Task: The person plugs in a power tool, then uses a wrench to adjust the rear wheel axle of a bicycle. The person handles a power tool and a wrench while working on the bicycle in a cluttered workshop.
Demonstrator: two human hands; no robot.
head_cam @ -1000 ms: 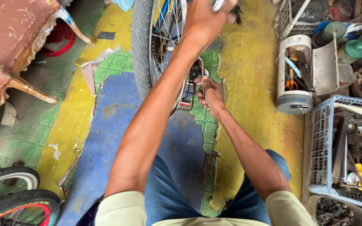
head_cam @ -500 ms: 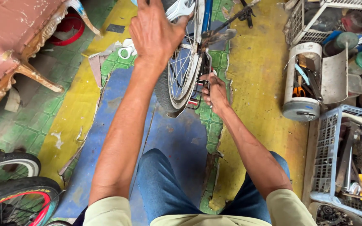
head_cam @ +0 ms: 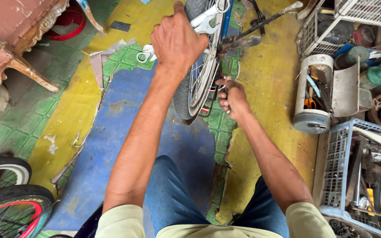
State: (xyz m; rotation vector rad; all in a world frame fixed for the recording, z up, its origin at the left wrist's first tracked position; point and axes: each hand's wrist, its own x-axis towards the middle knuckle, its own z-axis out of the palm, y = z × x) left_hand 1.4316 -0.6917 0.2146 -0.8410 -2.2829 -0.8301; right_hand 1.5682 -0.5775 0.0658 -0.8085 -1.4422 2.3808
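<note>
Floor (head_cam: 265,88): worn paint in yellow and blue patches, green tile showing where the coating has flaked. A bicycle wheel (head_cam: 199,83) stands upright at centre. The left hand (head_cam: 177,42) is closed around its tyre at the top; the right hand (head_cam: 232,97) is clenched low at the hub, gripping a small metal part I cannot identify. A spanner (head_cam: 146,53) lies on the floor left of the wheel. A cylindrical tool holder (head_cam: 311,94) and a grey plastic crate (head_cam: 358,176) sit on the right. Two spare tyres (head_cam: 9,194) lie at lower left.

Upright spoked bicycle wheel (head_cam: 198,88), black tyre, on floor.
</note>
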